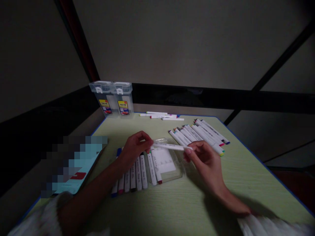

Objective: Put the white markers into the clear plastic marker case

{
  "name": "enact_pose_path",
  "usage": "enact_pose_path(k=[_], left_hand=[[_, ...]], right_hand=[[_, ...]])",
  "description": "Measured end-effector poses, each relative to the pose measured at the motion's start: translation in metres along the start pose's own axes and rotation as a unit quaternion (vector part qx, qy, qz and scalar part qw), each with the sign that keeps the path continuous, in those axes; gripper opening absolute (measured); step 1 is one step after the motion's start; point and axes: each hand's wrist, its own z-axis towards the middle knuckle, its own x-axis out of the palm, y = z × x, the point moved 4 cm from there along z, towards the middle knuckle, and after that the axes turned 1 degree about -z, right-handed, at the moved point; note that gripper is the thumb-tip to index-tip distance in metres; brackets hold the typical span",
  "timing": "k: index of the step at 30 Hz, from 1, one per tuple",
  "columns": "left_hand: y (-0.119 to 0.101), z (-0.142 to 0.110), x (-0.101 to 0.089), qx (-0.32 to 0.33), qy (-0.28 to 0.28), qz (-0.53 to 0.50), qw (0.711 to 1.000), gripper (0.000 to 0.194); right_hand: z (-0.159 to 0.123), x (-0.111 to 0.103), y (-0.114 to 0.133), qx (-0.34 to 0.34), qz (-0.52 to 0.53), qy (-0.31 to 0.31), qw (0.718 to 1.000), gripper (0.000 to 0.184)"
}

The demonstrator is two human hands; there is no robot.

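A white marker (169,146) is held level between my two hands, above a clear plastic case (180,173) that lies on the table. My left hand (137,144) pinches its left end, and my right hand (203,159) grips its right end with thumb and fingers. Beneath the held marker, two markers (153,167) lie side by side over the left part of the case, one with a dark red end. Left of them, a row of several white markers (133,177) with coloured ends is partly covered by my left hand and forearm.
Several more markers (197,134) lie in a slanted group at the right, and a few others (162,116) along the back edge. Two clear lidded boxes (113,98) with yellow labels stand at the back left. A tablet-like device (81,173), partly pixelated, lies at the left edge.
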Motion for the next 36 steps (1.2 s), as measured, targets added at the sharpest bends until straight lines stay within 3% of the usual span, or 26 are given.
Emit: enact_pose_path(k=[4,8,11,13,16,19,25,28,36], left_hand=[[0.002,-0.004,0.010,-0.019,0.069,0.037,0.997,0.017],[0.008,-0.010,0.022,-0.038,0.129,0.056,0.989,0.022],[0.008,-0.016,0.028,-0.030,0.166,0.081,0.982,0.023],[0.006,-0.020,0.031,-0.022,0.183,0.098,0.978,0.024],[0.005,-0.022,0.032,-0.010,0.199,0.118,0.973,0.029],[0.007,-0.023,0.032,-0.012,0.206,0.132,0.970,0.036],[0.015,-0.030,0.039,-0.072,0.256,0.136,0.954,0.056],[0.017,-0.032,0.039,-0.086,0.265,0.142,0.950,0.063],[0.001,-0.022,0.031,-0.002,0.186,0.142,0.972,0.063]], right_hand=[[0.005,-0.002,-0.003,0.030,0.055,-0.039,0.997,0.019],[-0.003,-0.001,0.001,-0.019,0.008,-0.042,0.999,0.036],[-0.015,0.008,0.010,-0.129,-0.127,0.051,0.982,0.036],[-0.024,0.019,0.014,-0.219,-0.220,0.160,0.937,0.037],[-0.028,0.025,0.017,-0.262,-0.262,0.224,0.901,0.038],[-0.024,0.026,0.020,-0.252,-0.251,0.228,0.906,0.035],[-0.025,0.032,0.020,-0.183,-0.215,0.308,0.909,0.020],[-0.027,0.034,0.022,-0.166,-0.184,0.316,0.916,0.018],[-0.023,0.032,0.019,-0.115,-0.163,0.314,0.928,0.022]])
